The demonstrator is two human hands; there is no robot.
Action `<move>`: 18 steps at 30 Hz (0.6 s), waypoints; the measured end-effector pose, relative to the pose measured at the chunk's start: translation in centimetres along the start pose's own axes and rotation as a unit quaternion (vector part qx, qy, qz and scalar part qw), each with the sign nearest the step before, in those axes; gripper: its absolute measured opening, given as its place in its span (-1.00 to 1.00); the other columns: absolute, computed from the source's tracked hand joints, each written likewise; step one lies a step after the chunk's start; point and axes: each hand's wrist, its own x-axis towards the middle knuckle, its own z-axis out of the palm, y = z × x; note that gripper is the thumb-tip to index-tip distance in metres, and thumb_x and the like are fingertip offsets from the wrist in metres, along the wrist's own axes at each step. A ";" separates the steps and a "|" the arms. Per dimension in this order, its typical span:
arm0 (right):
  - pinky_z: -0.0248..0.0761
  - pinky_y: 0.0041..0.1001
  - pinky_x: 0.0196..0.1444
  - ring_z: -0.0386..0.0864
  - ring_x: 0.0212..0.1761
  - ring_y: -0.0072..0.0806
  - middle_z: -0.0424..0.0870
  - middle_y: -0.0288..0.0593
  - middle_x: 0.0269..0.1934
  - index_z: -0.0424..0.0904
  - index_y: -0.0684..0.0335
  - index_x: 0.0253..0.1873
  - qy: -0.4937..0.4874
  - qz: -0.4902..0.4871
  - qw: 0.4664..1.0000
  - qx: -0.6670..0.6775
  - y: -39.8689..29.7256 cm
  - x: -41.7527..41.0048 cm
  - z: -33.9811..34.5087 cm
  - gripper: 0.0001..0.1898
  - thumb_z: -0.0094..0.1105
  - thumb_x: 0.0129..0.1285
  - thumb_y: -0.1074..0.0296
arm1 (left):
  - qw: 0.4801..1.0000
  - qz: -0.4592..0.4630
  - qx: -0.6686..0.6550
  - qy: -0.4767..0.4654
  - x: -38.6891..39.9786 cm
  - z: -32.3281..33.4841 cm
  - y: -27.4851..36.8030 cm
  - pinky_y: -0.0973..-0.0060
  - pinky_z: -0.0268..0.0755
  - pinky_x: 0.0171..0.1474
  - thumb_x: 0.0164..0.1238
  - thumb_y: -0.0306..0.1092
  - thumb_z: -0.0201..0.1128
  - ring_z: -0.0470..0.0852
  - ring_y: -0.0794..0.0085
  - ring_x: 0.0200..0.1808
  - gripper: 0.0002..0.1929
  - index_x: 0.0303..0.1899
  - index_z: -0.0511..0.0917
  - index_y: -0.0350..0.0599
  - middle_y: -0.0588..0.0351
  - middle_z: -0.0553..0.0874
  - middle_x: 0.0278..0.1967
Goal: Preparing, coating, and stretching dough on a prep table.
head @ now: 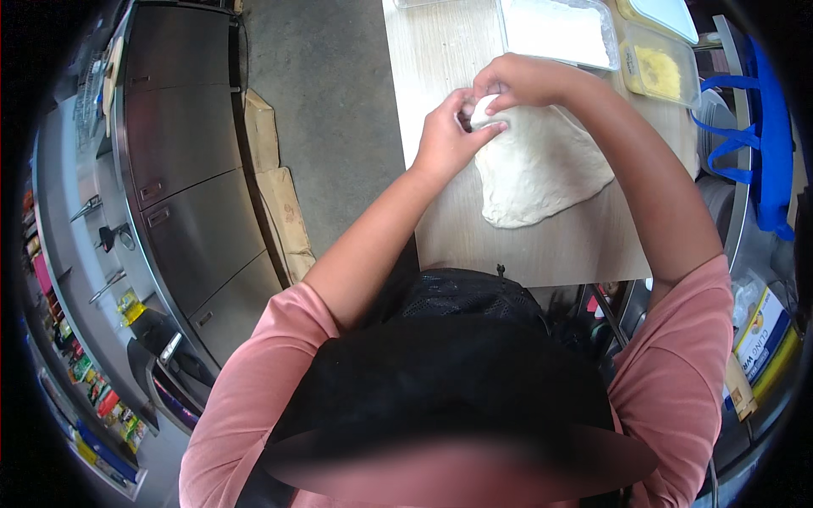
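Observation:
A large, flattened piece of pale dough (540, 168) lies on the light wood-grain table (457, 247). At its far left corner my left hand (452, 134) grips the edge, the thumb on top and the fingers partly hidden behind. My right hand (522, 81) reaches over from the right and pinches the same corner between thumb and fingers. Between the two hands that corner is lifted into a rounded fold. The rest of the dough spreads toward me and to the right, partly covered by my right forearm.
Beyond my right hand stands a clear plastic container (559, 32) of white powder. Beside it is a tub (657, 70) with a yellow substance. Blue straps and a blue bag (772, 146) hang past the table's right edge. Steel cabinets (190, 127) line the left, with flattened cardboard (282, 209) along their base.

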 end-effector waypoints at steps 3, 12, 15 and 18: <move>0.43 -0.35 -0.07 0.59 -0.17 -0.33 0.70 -0.08 -0.19 0.63 0.29 -0.04 0.036 -0.015 0.998 0.050 1.2 0.1 0.9 -0.71 0.38 0.20 0.28 | 0.999 -0.031 -0.028 -0.023 1.5 -0.2 -0.6 0.62 0.51 -0.16 0.25 -0.31 0.49 0.61 0.65 -0.28 -0.65 -0.01 0.61 -0.24 0.20 0.71 -0.30; 0.39 -0.39 -0.04 0.53 -0.17 -0.40 0.64 -0.13 -0.25 0.60 0.26 -0.02 0.085 0.031 0.993 0.080 2.2 0.0 2.5 -0.77 0.24 0.35 0.25 | 0.995 -0.032 -0.093 0.028 1.8 -0.3 -2.8 0.66 0.46 -0.22 0.37 -0.37 0.38 0.57 0.69 -0.33 -0.83 -0.15 0.59 -0.22 0.23 0.69 -0.34; 0.36 -0.44 -0.10 0.46 -0.23 -0.48 0.59 -0.20 -0.30 0.59 0.25 -0.03 0.084 0.023 0.986 0.142 1.4 0.1 2.9 -0.80 0.19 0.40 0.26 | 0.991 -0.016 -0.111 0.069 1.4 -0.1 -3.3 0.66 0.46 -0.24 0.38 -0.39 0.37 0.57 0.69 -0.33 -0.83 -0.15 0.57 -0.23 0.24 0.69 -0.34; 0.32 -0.47 -0.17 0.40 -0.27 -0.55 0.55 -0.25 -0.35 0.58 0.26 -0.05 0.060 0.030 0.990 0.121 1.5 0.1 3.1 -0.80 0.18 0.42 0.25 | 0.989 0.005 -0.108 0.104 0.8 0.3 -3.4 0.61 0.37 -0.39 0.26 -0.32 0.47 0.41 0.68 -0.49 -0.78 -0.19 0.63 -0.21 0.23 0.65 -0.46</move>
